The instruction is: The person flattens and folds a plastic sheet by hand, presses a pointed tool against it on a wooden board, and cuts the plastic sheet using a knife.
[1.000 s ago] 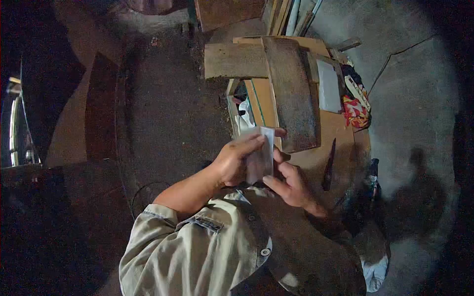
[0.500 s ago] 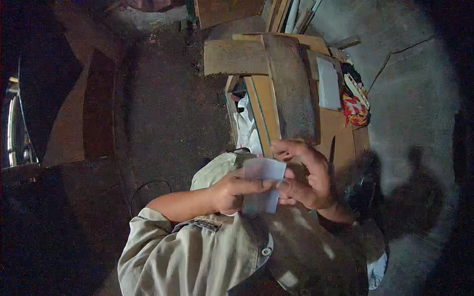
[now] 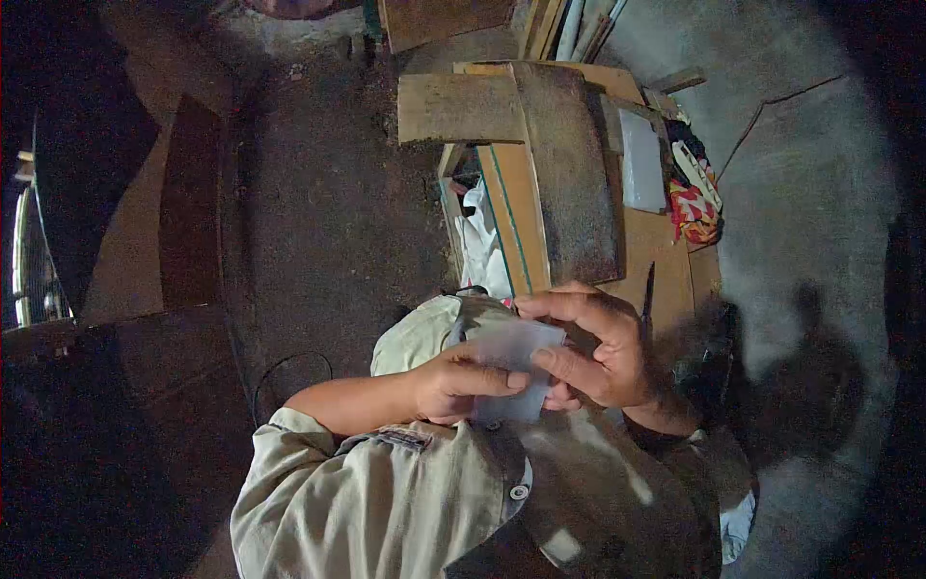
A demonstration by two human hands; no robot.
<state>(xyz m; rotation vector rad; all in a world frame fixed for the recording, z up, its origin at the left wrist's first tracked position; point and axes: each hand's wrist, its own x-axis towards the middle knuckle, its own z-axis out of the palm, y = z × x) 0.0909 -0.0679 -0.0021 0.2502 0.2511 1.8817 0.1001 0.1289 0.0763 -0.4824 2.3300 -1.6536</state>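
Note:
A translucent whitish plastic packet [image 3: 513,349] is in front of my chest, low in the view. My left hand [image 3: 451,386] grips its left side, with the thumb lying across its face. At the packet's right edge is my right hand [image 3: 600,349], its thumb on the edge and its index finger curved above the top corner. More fingertips show behind the packet's right side. What is inside the packet, if anything, cannot be made out.
Ahead stands a wooden bench [image 3: 656,253] with a dark board [image 3: 574,183], a lighter plank [image 3: 458,108], a white flat block [image 3: 641,162] and a red-yellow cloth [image 3: 693,212]. White plastic [image 3: 482,246] lies in an opening. A dark pointed tool [image 3: 649,289] rests at right.
Both hands and the packet have come down toward my chest. The packet has turned from narrow and upright to broad side up. My right index finger has lifted above its top edge.

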